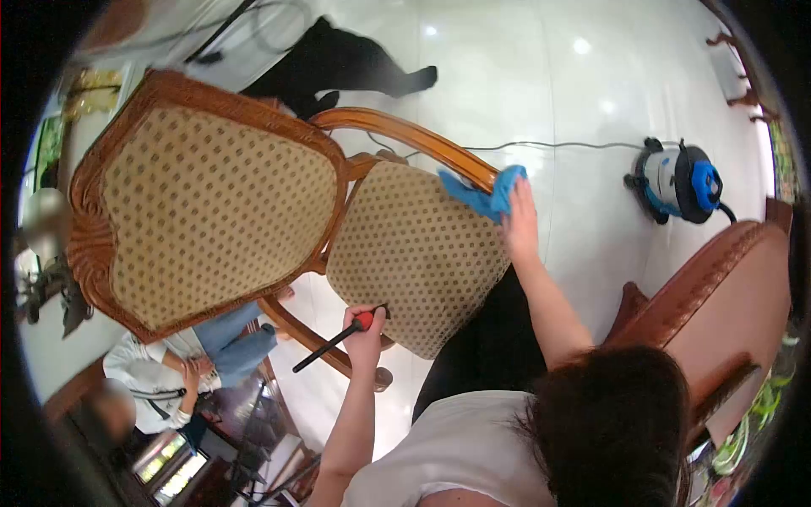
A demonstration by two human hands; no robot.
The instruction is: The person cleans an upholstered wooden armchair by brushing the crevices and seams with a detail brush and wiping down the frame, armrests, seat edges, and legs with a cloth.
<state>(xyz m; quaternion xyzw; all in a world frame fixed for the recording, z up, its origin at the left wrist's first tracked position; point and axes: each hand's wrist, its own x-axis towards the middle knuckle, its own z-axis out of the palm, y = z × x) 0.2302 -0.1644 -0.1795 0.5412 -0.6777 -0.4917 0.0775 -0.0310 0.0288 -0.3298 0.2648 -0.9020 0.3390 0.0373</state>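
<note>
An upholstered wooden armchair with a patterned beige seat and carved backrest fills the middle and left of the head view. My right hand presses a blue cloth around the front end of the far armrest. By the near edge of the seat, my left hand is closed around a slim black stick-like tool with a red section. Its dark tip is close to the fabric; contact cannot be made out.
A blue, white and black canister vacuum cleaner stands on the glossy white floor, its cord running left. Brown furniture is at right. Another person in jeans sits at lower left. A large black shape lies behind the chair.
</note>
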